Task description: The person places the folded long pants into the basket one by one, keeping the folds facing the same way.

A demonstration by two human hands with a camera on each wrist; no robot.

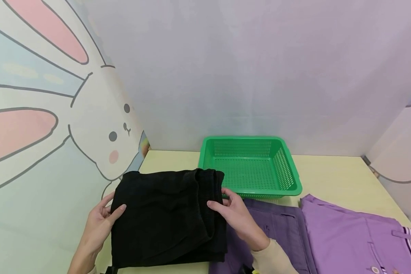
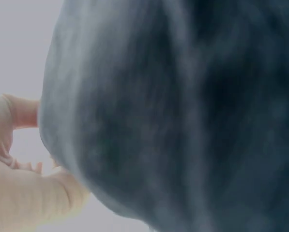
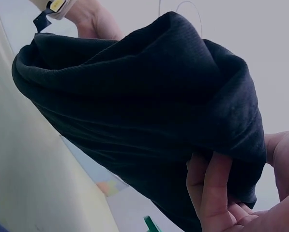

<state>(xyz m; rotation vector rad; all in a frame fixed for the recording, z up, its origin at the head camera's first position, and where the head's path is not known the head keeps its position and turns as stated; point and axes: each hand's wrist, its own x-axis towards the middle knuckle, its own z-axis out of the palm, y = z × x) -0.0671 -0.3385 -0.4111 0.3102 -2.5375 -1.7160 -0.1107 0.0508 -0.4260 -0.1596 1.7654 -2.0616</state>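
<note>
Folded black trousers (image 1: 161,217) with a gathered elastic waistband (image 1: 205,201) on the right are held up between both hands in the head view. My left hand (image 1: 99,224) pinches their left edge, thumb on the near face and fingers behind. At the waistband end, my right hand (image 1: 239,219) grips the right edge the same way. The left wrist view is mostly filled by blurred dark cloth (image 2: 134,106), with the thumb (image 2: 62,191) at its edge. From below, the right wrist view shows fingers (image 3: 214,188) against the underside of the cloth.
A green plastic basket (image 1: 246,139) stands at the back of the pale yellow table (image 1: 328,171), partly behind the black trousers. Dark purple folded trousers (image 1: 281,228) lie under my right forearm. Light purple folded trousers (image 1: 349,236) lie farther right. A rabbit-printed wall (image 1: 85,125) borders the left.
</note>
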